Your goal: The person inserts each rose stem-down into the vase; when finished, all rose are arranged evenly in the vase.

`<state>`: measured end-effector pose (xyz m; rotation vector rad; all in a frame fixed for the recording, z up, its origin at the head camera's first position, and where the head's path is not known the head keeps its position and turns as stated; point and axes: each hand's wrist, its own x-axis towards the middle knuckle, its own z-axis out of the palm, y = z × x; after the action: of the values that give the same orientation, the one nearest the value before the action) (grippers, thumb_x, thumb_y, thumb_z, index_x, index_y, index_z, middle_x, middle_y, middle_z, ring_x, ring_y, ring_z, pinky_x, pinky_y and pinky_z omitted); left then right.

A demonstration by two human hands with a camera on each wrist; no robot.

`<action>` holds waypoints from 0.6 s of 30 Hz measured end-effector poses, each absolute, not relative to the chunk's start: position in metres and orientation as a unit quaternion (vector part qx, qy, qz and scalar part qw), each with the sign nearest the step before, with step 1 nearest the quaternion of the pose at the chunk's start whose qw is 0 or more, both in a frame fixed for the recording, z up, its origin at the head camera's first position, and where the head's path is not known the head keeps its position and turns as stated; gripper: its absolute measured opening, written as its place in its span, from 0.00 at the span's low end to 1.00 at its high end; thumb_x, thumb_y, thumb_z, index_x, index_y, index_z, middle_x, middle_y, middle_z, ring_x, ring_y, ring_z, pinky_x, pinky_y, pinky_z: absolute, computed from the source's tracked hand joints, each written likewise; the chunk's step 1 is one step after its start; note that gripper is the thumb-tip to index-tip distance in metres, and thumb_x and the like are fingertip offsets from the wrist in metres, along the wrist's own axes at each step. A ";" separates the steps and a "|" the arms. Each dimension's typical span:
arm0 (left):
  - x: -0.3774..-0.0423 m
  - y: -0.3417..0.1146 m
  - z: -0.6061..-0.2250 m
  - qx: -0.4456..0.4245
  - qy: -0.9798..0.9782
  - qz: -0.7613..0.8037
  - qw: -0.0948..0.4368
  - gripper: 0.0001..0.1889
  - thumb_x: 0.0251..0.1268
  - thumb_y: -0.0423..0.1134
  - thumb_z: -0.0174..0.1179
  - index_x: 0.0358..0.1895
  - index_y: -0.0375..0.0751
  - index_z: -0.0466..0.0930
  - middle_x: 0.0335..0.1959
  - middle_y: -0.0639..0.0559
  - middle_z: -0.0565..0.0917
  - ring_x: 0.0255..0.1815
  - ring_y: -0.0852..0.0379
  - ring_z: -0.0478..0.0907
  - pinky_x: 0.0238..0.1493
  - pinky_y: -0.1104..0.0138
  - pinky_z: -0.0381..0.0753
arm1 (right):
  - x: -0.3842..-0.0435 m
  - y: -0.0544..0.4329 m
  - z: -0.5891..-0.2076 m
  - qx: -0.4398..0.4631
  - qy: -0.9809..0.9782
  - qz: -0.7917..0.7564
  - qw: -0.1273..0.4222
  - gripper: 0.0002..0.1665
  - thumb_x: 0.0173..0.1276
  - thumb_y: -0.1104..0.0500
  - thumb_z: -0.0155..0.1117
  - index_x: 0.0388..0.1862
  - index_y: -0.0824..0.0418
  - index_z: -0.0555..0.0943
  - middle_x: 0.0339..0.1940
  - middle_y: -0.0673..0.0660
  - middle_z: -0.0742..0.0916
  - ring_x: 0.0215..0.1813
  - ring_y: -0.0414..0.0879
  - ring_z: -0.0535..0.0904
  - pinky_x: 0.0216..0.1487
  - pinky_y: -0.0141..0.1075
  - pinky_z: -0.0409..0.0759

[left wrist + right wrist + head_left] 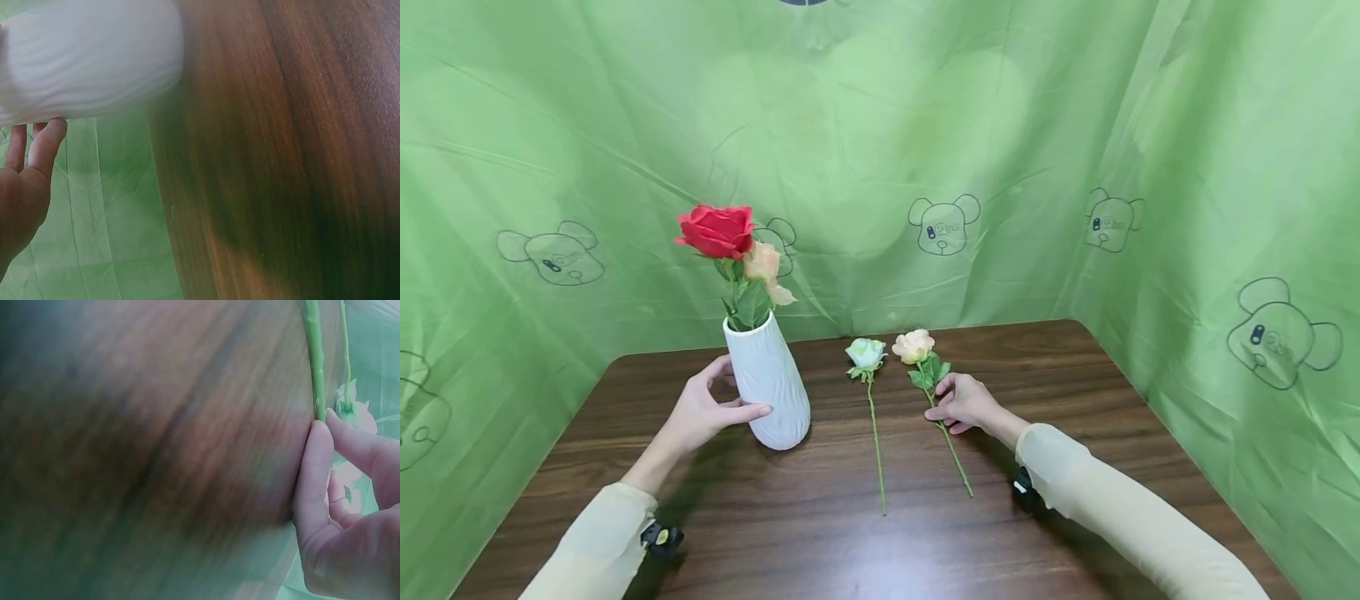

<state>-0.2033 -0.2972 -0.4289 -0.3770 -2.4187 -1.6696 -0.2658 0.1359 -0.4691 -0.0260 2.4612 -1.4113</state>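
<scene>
My left hand (703, 408) grips a white vase (771, 387) with a wavy relief, thumb on its near side and fingers at its far left. A red rose (717, 232) and a peach flower (762, 262) stand in the vase. In the left wrist view, the fingertips touch the wall of the vase (94, 56). To the right, my right hand (964, 403) pinches the green stem of a pale peach rose (913, 346) below its leaves. The right wrist view shows thumb and finger meeting at that stem (315, 356).
Between the vase and my right hand, a pale green-white rose (866, 353) lies on the dark wooden table (820, 550). Green curtains (865, 150) with printed bear heads hang behind the table and along both sides. Each wrist carries a small black device.
</scene>
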 end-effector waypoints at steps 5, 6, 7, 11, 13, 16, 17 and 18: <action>-0.201 -0.298 -0.427 -0.126 -0.816 -0.558 0.082 0.40 0.47 0.36 0.83 0.67 0.42 0.73 0.52 0.44 0.80 0.53 0.46 0.76 0.53 0.63 0.87 | -0.265 0.137 -0.472 -0.001 0.850 -0.504 0.154 0.27 0.55 0.65 0.81 0.49 0.65 0.75 0.34 0.58 0.86 0.26 0.49 0.84 0.23 0.40 0.88; -0.200 -0.298 -0.427 -0.126 -0.816 -0.559 0.082 0.40 0.47 0.36 0.83 0.67 0.42 0.73 0.52 0.44 0.80 0.53 0.46 0.76 0.53 0.63 0.87 | -0.265 0.137 -0.473 -0.001 0.847 -0.508 0.157 0.27 0.55 0.65 0.81 0.49 0.65 0.75 0.34 0.58 0.86 0.26 0.48 0.84 0.23 0.40 0.89; -0.200 -0.298 -0.427 -0.125 -0.815 -0.560 0.084 0.40 0.47 0.35 0.83 0.66 0.42 0.74 0.52 0.44 0.80 0.53 0.46 0.76 0.52 0.63 0.87 | -0.266 0.138 -0.473 -0.003 0.844 -0.511 0.161 0.28 0.56 0.65 0.81 0.50 0.65 0.75 0.34 0.58 0.86 0.26 0.48 0.84 0.23 0.40 0.89; -0.197 -0.298 -0.425 -0.125 -0.811 -0.564 0.087 0.40 0.47 0.34 0.82 0.67 0.43 0.73 0.53 0.44 0.80 0.52 0.47 0.77 0.51 0.65 0.87 | -0.265 0.139 -0.472 -0.005 0.839 -0.519 0.164 0.26 0.55 0.65 0.81 0.49 0.66 0.76 0.32 0.57 0.86 0.26 0.47 0.83 0.24 0.40 0.89; -0.197 -0.297 -0.424 -0.125 -0.810 -0.566 0.086 0.40 0.47 0.34 0.82 0.67 0.42 0.73 0.53 0.44 0.80 0.53 0.47 0.77 0.51 0.65 0.87 | -0.263 0.138 -0.470 -0.001 0.840 -0.519 0.160 0.25 0.55 0.65 0.81 0.47 0.66 0.77 0.31 0.57 0.86 0.25 0.47 0.83 0.23 0.40 0.89; -0.197 -0.298 -0.424 -0.124 -0.810 -0.567 0.085 0.41 0.47 0.34 0.82 0.68 0.42 0.73 0.53 0.44 0.79 0.53 0.47 0.77 0.52 0.65 0.87 | -0.262 0.136 -0.469 0.005 0.844 -0.514 0.157 0.23 0.55 0.65 0.81 0.45 0.67 0.78 0.29 0.56 0.86 0.24 0.46 0.83 0.23 0.39 0.88; -0.197 -0.298 -0.424 -0.124 -0.809 -0.568 0.084 0.41 0.47 0.34 0.82 0.68 0.42 0.73 0.53 0.44 0.79 0.53 0.47 0.77 0.52 0.65 0.87 | -0.262 0.136 -0.468 0.005 0.845 -0.511 0.157 0.23 0.55 0.65 0.81 0.44 0.67 0.78 0.29 0.56 0.86 0.24 0.46 0.83 0.23 0.39 0.88; -0.196 -0.298 -0.424 -0.124 -0.809 -0.569 0.085 0.41 0.47 0.34 0.82 0.68 0.42 0.72 0.53 0.44 0.79 0.53 0.47 0.77 0.52 0.65 0.87 | -0.262 0.136 -0.467 0.005 0.846 -0.509 0.157 0.22 0.55 0.65 0.81 0.44 0.67 0.78 0.28 0.56 0.86 0.24 0.46 0.83 0.23 0.39 0.88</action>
<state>-0.1965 -0.2978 -0.4237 -0.3684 -2.4119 -1.6956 -0.2618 0.1356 -0.4675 0.0155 2.4217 -1.4578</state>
